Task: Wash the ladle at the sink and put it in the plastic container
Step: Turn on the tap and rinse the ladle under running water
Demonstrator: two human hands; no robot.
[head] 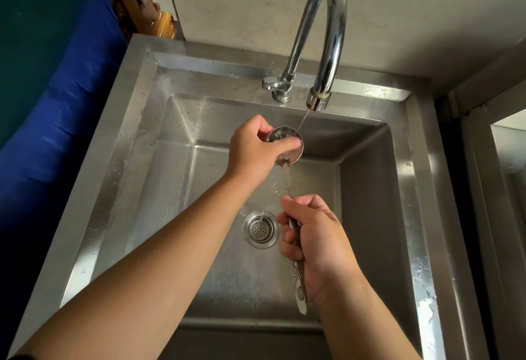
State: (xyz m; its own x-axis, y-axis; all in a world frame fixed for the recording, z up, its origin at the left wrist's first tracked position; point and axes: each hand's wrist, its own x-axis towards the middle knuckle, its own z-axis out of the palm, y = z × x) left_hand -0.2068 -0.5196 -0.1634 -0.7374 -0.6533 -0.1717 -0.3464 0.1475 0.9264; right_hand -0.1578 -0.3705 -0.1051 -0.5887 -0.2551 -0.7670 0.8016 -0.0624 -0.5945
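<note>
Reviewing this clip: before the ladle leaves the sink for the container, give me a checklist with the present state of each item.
1. Water running from faucet onto the ladle: ok, thin stream.
2. Right hand gripping the handle: ok.
3. Left hand on the bowl: ok.
4. Bowl clean: cannot tell, partly covered by the fingers.
5. Drain strainer unblocked: ok.
6. Plastic container in reach: cannot tell, not in view.

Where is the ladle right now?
In the head view the ladle is held over the sink: the left hand cups its bowl under the faucet, the right hand grips its handle beside the drain.
</note>
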